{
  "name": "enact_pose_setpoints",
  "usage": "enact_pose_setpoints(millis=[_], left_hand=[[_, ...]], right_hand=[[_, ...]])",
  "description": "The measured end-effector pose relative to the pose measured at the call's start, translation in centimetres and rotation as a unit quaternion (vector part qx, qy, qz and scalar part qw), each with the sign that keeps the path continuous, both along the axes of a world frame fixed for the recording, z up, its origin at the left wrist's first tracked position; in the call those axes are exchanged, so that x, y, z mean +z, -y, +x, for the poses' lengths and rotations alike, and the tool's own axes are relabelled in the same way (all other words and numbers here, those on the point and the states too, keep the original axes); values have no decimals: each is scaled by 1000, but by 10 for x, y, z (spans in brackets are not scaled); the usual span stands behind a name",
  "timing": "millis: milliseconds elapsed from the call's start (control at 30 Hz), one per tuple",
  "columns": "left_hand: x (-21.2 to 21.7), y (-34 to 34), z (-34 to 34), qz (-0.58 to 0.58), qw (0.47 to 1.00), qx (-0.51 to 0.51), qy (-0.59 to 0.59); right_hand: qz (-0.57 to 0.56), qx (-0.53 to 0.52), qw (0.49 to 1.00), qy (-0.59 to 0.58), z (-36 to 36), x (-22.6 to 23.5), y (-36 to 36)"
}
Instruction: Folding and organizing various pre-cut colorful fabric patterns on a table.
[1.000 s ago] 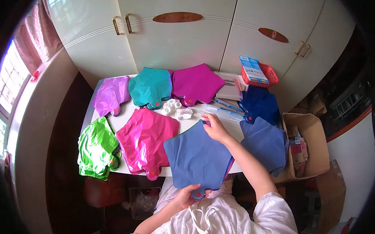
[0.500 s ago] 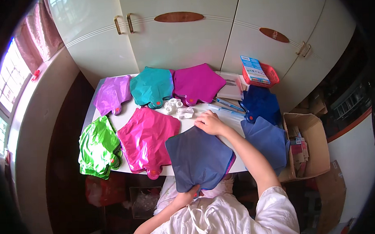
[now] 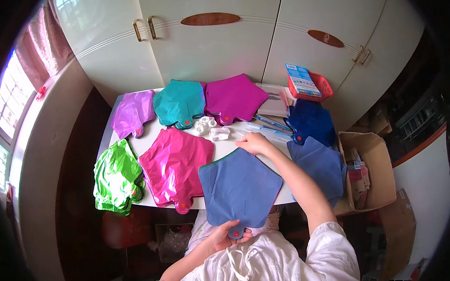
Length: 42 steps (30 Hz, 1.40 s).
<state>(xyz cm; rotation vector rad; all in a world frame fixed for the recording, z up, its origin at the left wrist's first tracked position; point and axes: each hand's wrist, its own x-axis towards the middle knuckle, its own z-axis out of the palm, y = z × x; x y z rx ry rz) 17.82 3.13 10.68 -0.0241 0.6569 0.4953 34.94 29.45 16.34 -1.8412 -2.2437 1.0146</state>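
A flat blue star-shaped foil balloon (image 3: 240,192) lies over the table's near edge, its lower end above my lap. My left hand (image 3: 224,237) grips it at the bottom, beside the tab with a red dot. At the far corner, my right hand (image 3: 255,143) pinches the foil between closed fingers. To the left are piles of pink (image 3: 176,167) and bright green balloons (image 3: 116,175). Behind these lie lilac (image 3: 132,113), teal (image 3: 180,101) and magenta piles (image 3: 236,96). More blue balloons (image 3: 317,167) rest right of my right forearm, below a dark navy pile (image 3: 311,122).
White rolls of ribbon or tape (image 3: 204,125) sit mid-table. Pen-like blue packets (image 3: 273,124) lie near a clear flat case (image 3: 273,101). A red basket (image 3: 325,90) holds a blue card packet. An open cardboard box (image 3: 379,170) stands at the table's right; cupboards (image 3: 221,46) rise behind.
The blue balloon has tilted flatter and looks lighter. My left fingers have shifted to its bottom edge, with the tab now showing. My right hand stays at the far corner.
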Motion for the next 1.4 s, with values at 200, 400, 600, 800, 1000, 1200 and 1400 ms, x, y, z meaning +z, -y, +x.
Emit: enact_pose_setpoints(millis=[200,400,600,800,1000,1200,1400], left_hand=[[-3,-4,6,29,999,-26,-38],[0,-8,11,12,1000,12,-20],[5,-14,15,1,1000,14,7],[3,-15,18,18,1000,-2,-23],[17,-14,21,13,999,25,-36],[8,-15,21,-9,996,90,0],[-2,-10,24,58,991,76,-91]], right_hand=[[120,48,992,-16,2,-18,-2],[60,83,992,-68,3,-1,3],[98,73,992,-44,12,-14,0],[92,-18,996,7,-3,0,3],[150,11,989,0,-2,-21,0],[204,31,977,-51,-7,-20,1],[269,72,958,-62,-6,-21,8]])
